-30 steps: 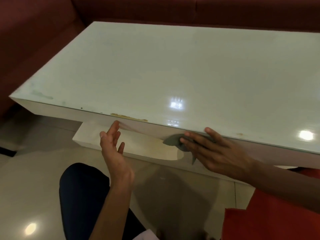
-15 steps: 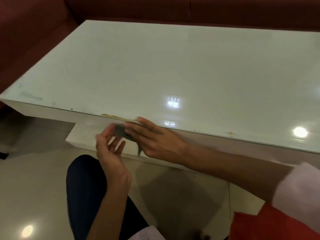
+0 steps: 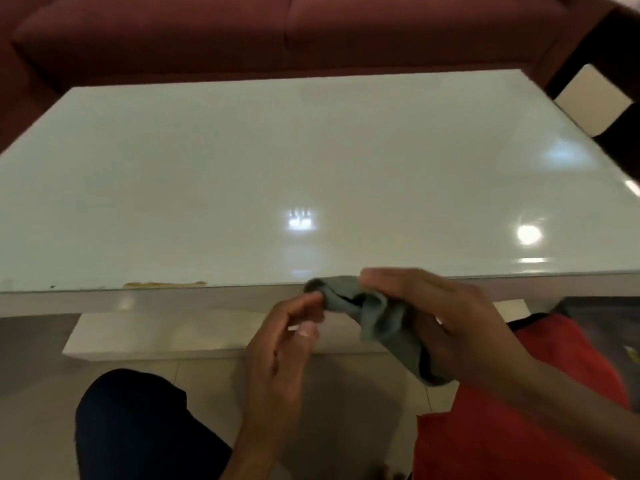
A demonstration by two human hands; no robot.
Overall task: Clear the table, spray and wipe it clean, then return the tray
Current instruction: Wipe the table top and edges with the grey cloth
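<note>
The fingers (image 3: 391, 277) of the right hand (image 3: 450, 323) are curling over a grey cloth (image 3: 374, 313), bunching it against the palm so that most of its folds are hanging beneath the hand. The left hand (image 3: 280, 344) is meeting it from the other side, its fingertips (image 3: 311, 301) narrowing onto the cloth's near end, though whether they are truly pinching it or only touching is hard to tell through the blur. Judging by this, the person is refolding or gathering the cloth between passes, probably to get a fresh face for wiping.

Both hands are hovering just in front of the near edge of the surface (image 3: 311, 168), apart from the glass rather than pressing on it. The glossy white top is carrying nothing, so clearing appears done, and the tray is not in view. A yellowish streak (image 3: 164, 284) is lying along the near edge to the left of the hands, which suggests the wiping is not finished there.

Beyond the surface a dark red sofa (image 3: 277, 32) is wrapping the far side, and pale floor tiles (image 3: 38, 410) are showing below, beside the person's dark trouser knee (image 3: 138, 427).
</note>
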